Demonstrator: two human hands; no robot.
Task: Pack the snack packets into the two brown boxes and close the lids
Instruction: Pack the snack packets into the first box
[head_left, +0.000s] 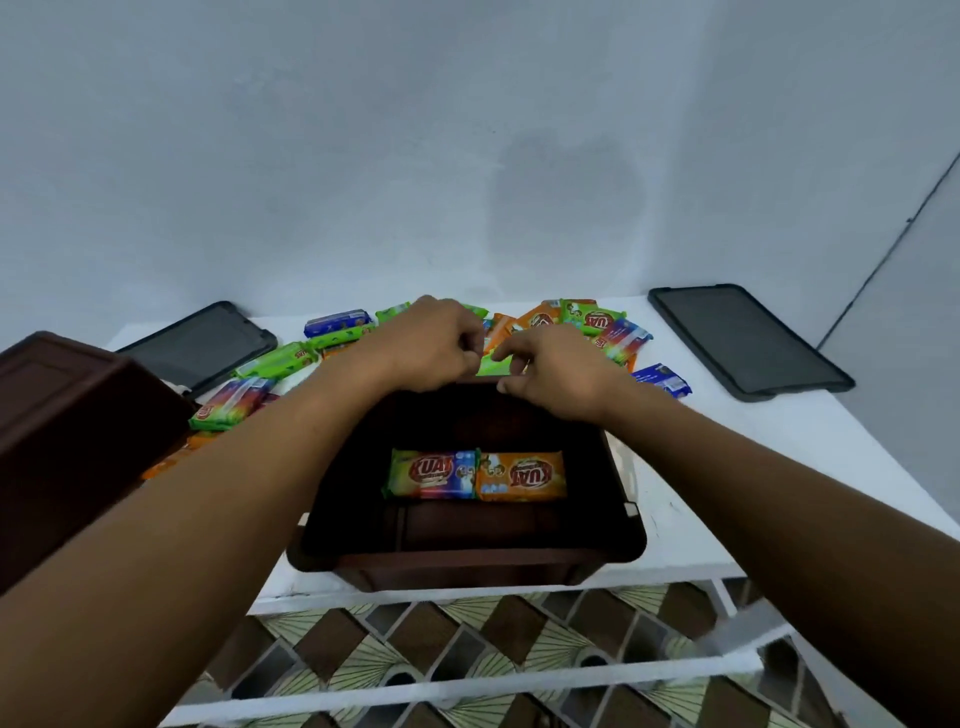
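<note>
Green packet (493, 365) is pinched by its edges between the left hand (431, 345) and right hand (553, 376), just over the far rim of the open brown box (467, 564). It is probably light, crinkly and slippery, so the seams give the best hold. Loose packets (597, 322) crowd the table (727, 467) behind, and a second brown box (62, 415) stands to the left.

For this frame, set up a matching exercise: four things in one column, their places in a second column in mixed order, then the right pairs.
Things:
1. orange packet
2. green packet
3. second brown box
4. right dark lid

Places:
A. at the left edge of the table
B. on the floor of the open box
C. far right on the table
D. pinched between the left hand and right hand

Pairs: 1-B, 2-D, 3-A, 4-C
</note>
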